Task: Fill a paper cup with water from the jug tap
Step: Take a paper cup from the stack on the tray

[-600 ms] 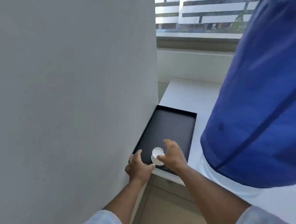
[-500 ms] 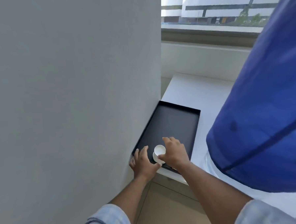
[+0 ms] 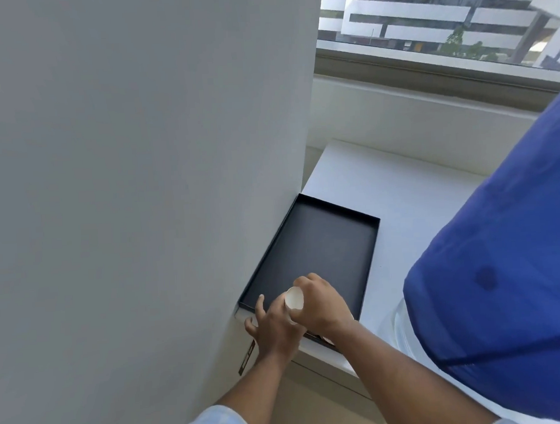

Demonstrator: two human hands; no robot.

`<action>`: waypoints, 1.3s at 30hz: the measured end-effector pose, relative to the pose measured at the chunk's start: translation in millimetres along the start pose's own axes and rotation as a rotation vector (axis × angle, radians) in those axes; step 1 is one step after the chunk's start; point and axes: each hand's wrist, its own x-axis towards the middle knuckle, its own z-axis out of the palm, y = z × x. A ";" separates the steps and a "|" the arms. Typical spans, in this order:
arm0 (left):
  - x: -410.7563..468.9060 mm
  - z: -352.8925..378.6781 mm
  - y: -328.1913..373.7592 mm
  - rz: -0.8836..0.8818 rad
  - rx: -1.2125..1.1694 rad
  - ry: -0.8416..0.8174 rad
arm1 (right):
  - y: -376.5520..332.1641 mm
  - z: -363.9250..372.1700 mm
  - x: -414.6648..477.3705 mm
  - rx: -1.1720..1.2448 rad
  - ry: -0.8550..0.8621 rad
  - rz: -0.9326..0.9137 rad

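A small white paper cup (image 3: 294, 298) is held over the near end of a black tray (image 3: 322, 242), its mouth tilted toward the wall. My right hand (image 3: 319, 302) is wrapped around the cup from the right. My left hand (image 3: 273, 325) touches the cup's left side and lower part, with fingers spread over the tray's near left corner. A large blue water jug (image 3: 508, 264) fills the right side, standing on a clear base (image 3: 405, 328). Its tap is not visible.
The tray lies on a white counter (image 3: 400, 186) against a grey wall (image 3: 141, 186) on the left. A window (image 3: 440, 25) and a sill run along the back. Below the counter's near edge is a beige floor (image 3: 315, 411).
The cup has come up off the tray floor and tilted, with my right hand closing round it. My left hand moved in against the cup. The view shifted right.
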 end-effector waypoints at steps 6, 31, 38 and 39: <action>4.8 1.2 -5.2 0.036 0.009 -0.047 | 10.3 -0.3 -3.4 0.042 0.024 0.057; 5.4 -5.2 -19.8 0.072 0.110 -0.153 | 8.5 -20.1 -29.6 0.351 0.467 0.075; -47.4 -37.3 7.5 -0.012 -0.586 0.055 | 4.1 -4.0 -87.7 0.565 0.623 0.140; -56.5 -44.5 12.3 -0.032 -0.762 0.013 | 3.2 0.1 -96.7 0.613 0.622 0.165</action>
